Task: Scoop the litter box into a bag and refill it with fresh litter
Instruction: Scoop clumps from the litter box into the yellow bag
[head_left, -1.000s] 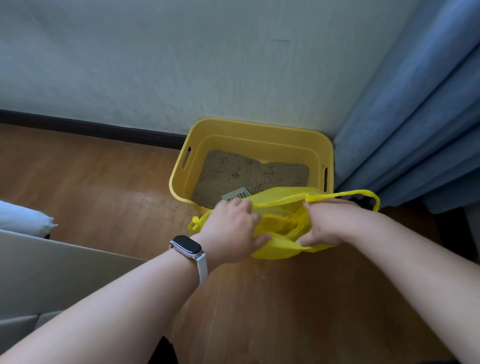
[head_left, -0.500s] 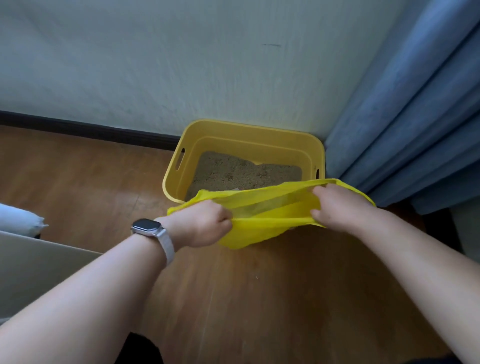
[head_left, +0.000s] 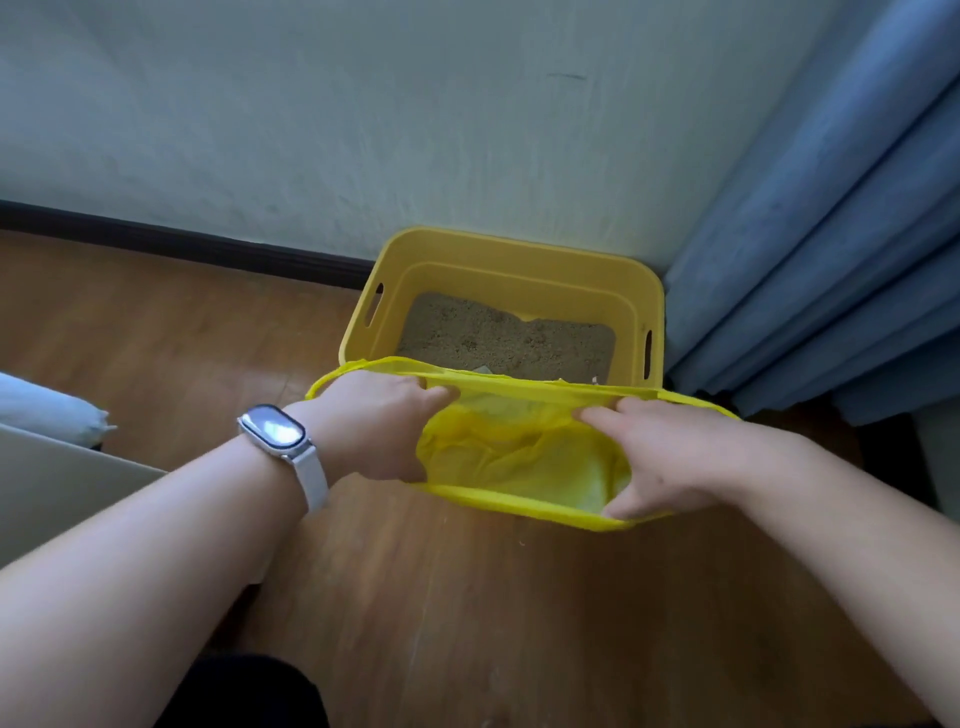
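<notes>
While the scooping itself has not begun, the step in hand is readying the bag: the left hand (head_left: 382, 421), a smartwatch (head_left: 272, 431) on its wrist, grips the left end of the yellow plastic bag (head_left: 519, 452) with fingers curled over its rim. The right hand (head_left: 670, 457) holds the other end, fingers laid along the far edge and thumb hooked on the near one. The bag lies low over the wooden floor (head_left: 467, 597), just in front of the yellow litter box (head_left: 514, 260), its far edge covering the box's near rim from this view. Used litter (head_left: 493, 332) fills the box. Next, I judge, one hand must let go and fetch a scoop while the mouth stays open. Half a second ago the mouth was a taut narrow slit between the two hands; now it gapes wide, showing the inside.
</notes>
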